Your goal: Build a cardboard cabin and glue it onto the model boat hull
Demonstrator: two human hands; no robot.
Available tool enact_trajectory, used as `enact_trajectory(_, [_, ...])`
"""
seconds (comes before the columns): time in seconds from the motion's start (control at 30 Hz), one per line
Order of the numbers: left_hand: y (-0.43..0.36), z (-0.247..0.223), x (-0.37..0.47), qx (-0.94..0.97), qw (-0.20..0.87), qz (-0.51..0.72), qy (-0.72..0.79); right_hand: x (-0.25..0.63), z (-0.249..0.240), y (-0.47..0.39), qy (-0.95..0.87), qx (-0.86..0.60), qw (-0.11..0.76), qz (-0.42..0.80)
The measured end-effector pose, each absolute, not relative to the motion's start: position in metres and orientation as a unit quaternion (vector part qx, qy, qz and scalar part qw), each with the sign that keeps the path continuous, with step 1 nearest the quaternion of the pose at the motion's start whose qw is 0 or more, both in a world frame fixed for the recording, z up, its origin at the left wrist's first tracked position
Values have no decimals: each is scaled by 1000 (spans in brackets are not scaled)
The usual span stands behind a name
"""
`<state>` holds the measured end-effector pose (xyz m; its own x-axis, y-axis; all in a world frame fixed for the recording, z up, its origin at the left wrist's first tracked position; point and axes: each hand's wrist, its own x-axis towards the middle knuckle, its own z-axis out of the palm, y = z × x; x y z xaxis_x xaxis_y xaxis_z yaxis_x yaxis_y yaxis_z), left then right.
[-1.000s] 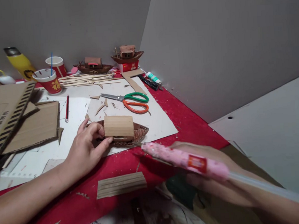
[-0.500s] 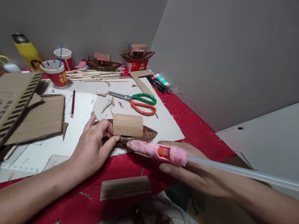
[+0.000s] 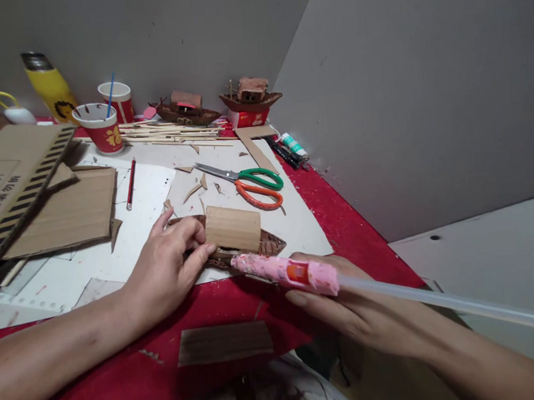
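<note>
A small brown model boat (image 3: 273, 243) lies near the front edge of the white paper, with a curved cardboard roof (image 3: 233, 227) over its middle. My left hand (image 3: 173, 254) is closed on the boat's left part, thumb and fingers at the roof's left end. In my right hand (image 3: 341, 307) is a pink hot glue gun (image 3: 284, 270), a long clear glue stick (image 3: 436, 301) running out of its back. Its nozzle is at the near side of the boat, under the roof's lower edge; whether it touches cannot be told. The right fingers are mostly hidden beneath the gun.
Scissors (image 3: 248, 186) with green and orange handles lie behind the boat among cardboard scraps. A cardboard strip (image 3: 225, 342) is in front. Left are a pencil (image 3: 131, 184) and cardboard sheets (image 3: 68, 206). Paper cups (image 3: 102, 134), thin sticks (image 3: 167, 133) and two finished-looking boats (image 3: 252, 98) stand at the back.
The whole view has shifted slightly, so things appear a little further right. Both hands, the boat and the glue gun keep nearly the same positions relative to one another.
</note>
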<state>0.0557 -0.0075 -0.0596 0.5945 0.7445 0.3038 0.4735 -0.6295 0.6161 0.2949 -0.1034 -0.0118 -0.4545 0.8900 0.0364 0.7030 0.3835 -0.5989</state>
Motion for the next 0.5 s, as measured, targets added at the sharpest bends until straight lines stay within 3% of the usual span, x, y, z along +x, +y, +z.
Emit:
enact_trajectory(0.2, [-6, -61, 57, 858, 240, 283, 355, 303, -9, -110, -809, -488, 206, 255])
enact_trajectory(0.5, [-7, -61, 57, 862, 231, 281, 353, 294, -7, -98, -809, -496, 153, 277])
